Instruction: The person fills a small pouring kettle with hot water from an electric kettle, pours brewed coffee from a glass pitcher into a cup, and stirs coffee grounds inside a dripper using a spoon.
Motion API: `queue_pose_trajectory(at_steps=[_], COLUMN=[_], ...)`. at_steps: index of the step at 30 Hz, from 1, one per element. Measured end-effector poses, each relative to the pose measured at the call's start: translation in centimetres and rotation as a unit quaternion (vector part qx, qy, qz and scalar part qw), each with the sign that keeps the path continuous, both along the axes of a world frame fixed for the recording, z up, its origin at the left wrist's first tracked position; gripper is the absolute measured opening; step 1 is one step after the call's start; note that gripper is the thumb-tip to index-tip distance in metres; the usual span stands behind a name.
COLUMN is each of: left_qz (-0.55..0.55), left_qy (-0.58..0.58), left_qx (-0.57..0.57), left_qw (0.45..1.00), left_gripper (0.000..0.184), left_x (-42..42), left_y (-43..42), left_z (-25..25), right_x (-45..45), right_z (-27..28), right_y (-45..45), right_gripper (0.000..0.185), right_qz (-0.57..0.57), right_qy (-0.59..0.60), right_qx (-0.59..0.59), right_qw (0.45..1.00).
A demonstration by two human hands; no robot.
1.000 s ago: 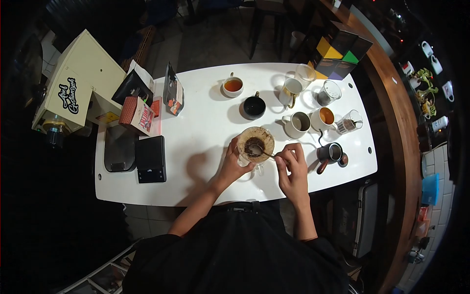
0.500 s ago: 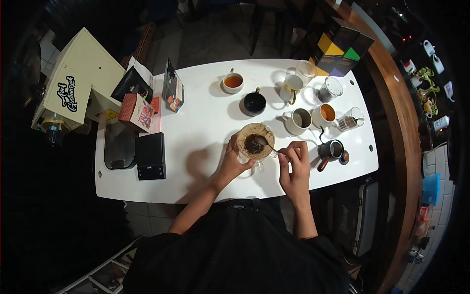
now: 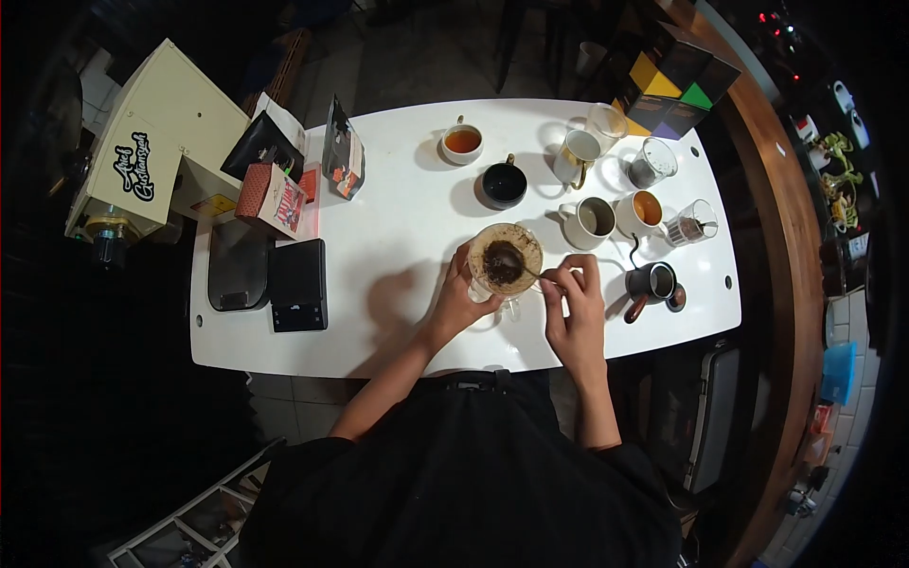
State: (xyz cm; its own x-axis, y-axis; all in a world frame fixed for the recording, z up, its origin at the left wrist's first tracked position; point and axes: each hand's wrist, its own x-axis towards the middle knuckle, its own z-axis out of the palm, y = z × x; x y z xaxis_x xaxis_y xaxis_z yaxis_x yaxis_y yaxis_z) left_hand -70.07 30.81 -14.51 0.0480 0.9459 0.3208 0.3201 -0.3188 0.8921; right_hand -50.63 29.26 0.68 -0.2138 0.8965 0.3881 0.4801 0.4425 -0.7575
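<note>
My left hand (image 3: pixel 461 305) is wrapped around the side of a clear coffee dripper (image 3: pixel 512 310) near the table's front. Inside it sits a paper filter (image 3: pixel 485 244) with brown residue up its wall and dark wet coffee grounds (image 3: pixel 496 271) at the bottom. Between the thumb and fingers of my right hand (image 3: pixel 577 308) is the handle of a metal spoon (image 3: pixel 532 273). Its bowl dips into the grounds. Whatever lies under the dripper is mostly hidden.
On the white table (image 3: pixel 398 227), a small gooseneck kettle (image 3: pixel 651 281), a grey-lined mug (image 3: pixel 589 222) and a black cup (image 3: pixel 501 186) stand close by. Farther left are a black scale (image 3: pixel 299 284), coffee bags (image 3: pixel 343 151) and a cream grinder (image 3: pixel 156 133).
The spoon's bowl has shifted within the grounds, and my right hand moved slightly with it. My left hand keeps its hold. The whole view has shifted a little.
</note>
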Motion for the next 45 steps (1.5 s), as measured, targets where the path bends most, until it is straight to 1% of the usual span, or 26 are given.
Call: queue_pose_trajectory(at_steps=[2, 4, 6, 7, 8, 10, 12, 15, 17, 19, 22, 24, 27, 29, 32, 33, 34, 37, 40, 42, 45], left_qz=[0.019, 0.016, 0.01, 0.006, 0.004, 0.01, 0.013, 0.016, 0.025, 0.018, 0.012, 0.016, 0.02, 0.006, 0.008, 0.01, 0.01, 0.004, -0.005, -0.008, -0.006], left_qy=[0.068, 0.07, 0.071, 0.063, 0.054, 0.057, 0.061, 0.036, 0.068, 0.063, 0.063, 0.071, 0.04, 0.08, 0.053, 0.054, 0.059, 0.066, 0.059, 0.051, 0.039], left_qx=[0.018, 0.009, 0.004, -0.005, -0.014, -0.013, -0.013, -0.006, 0.007, 0.009, 0.014, 0.016, -0.019, 0.028, 0.007, 0.007, 0.006, -0.002, -0.014, -0.018, -0.036], left_qw=[0.997, 0.997, 0.997, 0.998, 0.998, 0.998, 0.998, 0.999, 0.997, 0.998, 0.998, 0.997, 0.999, 0.996, 0.999, 0.998, 0.998, 0.998, 0.998, 0.999, 0.999], left_gripper=[0.085, 0.085, 0.085, 0.086, 0.086, 0.086, 0.087, 0.087, 0.088, 0.089, 0.089, 0.089, 0.089, 0.089, 0.089, 0.089, 0.089, 0.088, 0.088, 0.088, 0.087], left_x=[-0.1, -0.2, -0.1, -0.1, -0.2, -0.1, -0.1, 0.0, -0.1, -0.2, -0.2, -0.1, -0.1, -0.3, -0.2, -0.2, -0.3, -0.3, -0.3, -0.4, -0.3], left_y=[-0.1, -0.3, -0.3, -0.2, -0.2, -0.2, -0.2, -0.3, -0.3, -0.2, -0.3, -0.3, -0.5, -0.2, -0.1, -0.1, -0.1, -0.1, -0.1, -0.1, -0.4], left_z=[-0.1, -0.1, 0.0, 0.0, 0.0, -0.1, -0.2, -0.3, -0.6, -0.2, -0.1, -0.1, 0.1, 0.0, -0.3, -0.4, -0.5, -0.6, -0.5, -0.2, 0.1], right_x=[0.0, 0.2, 0.2, 0.0, -0.2, -0.5, -0.4, -0.2, -0.1, -0.1, -0.3, -0.4, -0.4, -0.3, -0.3, -0.3, -0.3, 0.0, -0.1, 0.0, 0.4], right_z=[0.2, 0.1, -0.3, -0.5, -0.4, -0.2, -0.1, 0.4, 0.5, 0.3, -0.2, -0.3, -0.3, -0.4, -0.6, 0.1, 0.2, 0.4, 0.2, 0.1, -0.3], right_y=[-0.1, -0.2, 0.1, 0.0, -0.1, -0.4, -0.3, -0.2, -0.2, 0.0, 0.1, 0.0, 0.1, 0.1, -0.1, -0.1, -0.3, -0.2, -0.1, -0.1, 0.2], right_gripper=[0.005, 0.005, 0.005, 0.004, 0.004, 0.003, 0.003, 0.004, 0.004, 0.004, 0.005, 0.005, 0.005, 0.005, 0.004, 0.003, 0.004, 0.003, 0.005, 0.008, 0.012], right_qz=[-0.049, -0.061, -0.056, -0.051, -0.049, -0.021, -0.013, -0.02, -0.011, -0.001, 0.001, -0.039, -0.048, -0.052, -0.008, -0.007, -0.01, -0.013, 0.01, -0.017, -0.037], right_qy=[0.014, -0.001, -0.045, -0.048, -0.048, -0.002, 0.01, 0.046, 0.046, 0.048, 0.014, -0.002, -0.019, -0.032, 0.005, 0.012, 0.04, 0.037, 0.039, -0.028, -0.021], right_qx=[0.023, 0.026, 0.035, 0.01, 0.01, -0.041, -0.023, -0.007, -0.01, -0.014, -0.013, 0.018, 0.033, 0.04, -0.02, -0.013, -0.031, -0.009, 0.0, 0.025, 0.072], right_qw=[0.998, 0.998, 0.997, 0.998, 0.998, 0.999, 1.0, 0.999, 0.999, 0.999, 1.0, 0.999, 0.998, 0.997, 1.0, 1.0, 0.999, 0.999, 0.999, 0.999, 0.997])
